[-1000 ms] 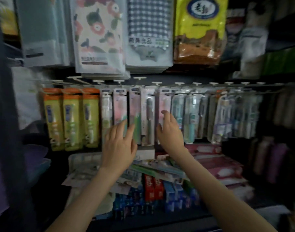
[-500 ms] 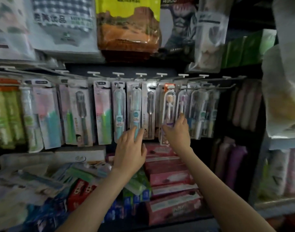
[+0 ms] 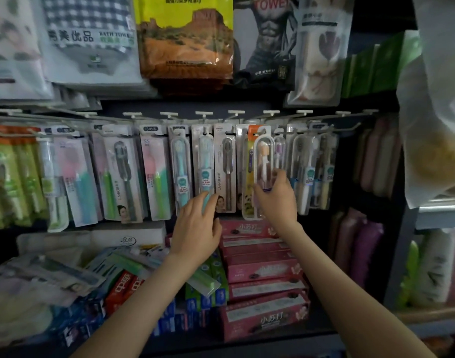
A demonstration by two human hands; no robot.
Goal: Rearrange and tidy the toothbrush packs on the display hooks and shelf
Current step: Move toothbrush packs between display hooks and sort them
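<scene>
Toothbrush packs hang in a row from white display hooks. My left hand reaches up to the lower end of a teal toothbrush pack; the teal handle shows between its index finger and thumb. My right hand grips the lower part of a clear toothbrush pack with a pale orange brush head, which hangs in front of an orange-topped pack. A grey toothbrush pack hangs between the two hands. Several loose packs lie in a heap on the shelf at the lower left.
Pink toothpaste boxes are stacked on the shelf under my right arm, with red and blue boxes to their left. Towel packs hang above the hooks. Green-and-orange packs hang far left. A plastic bag hangs at the right.
The view has swung right along the row. Both hands have moved right, from the pink-and-green packs to the teal and clear packs. My right hand has closed around the clear pack.
</scene>
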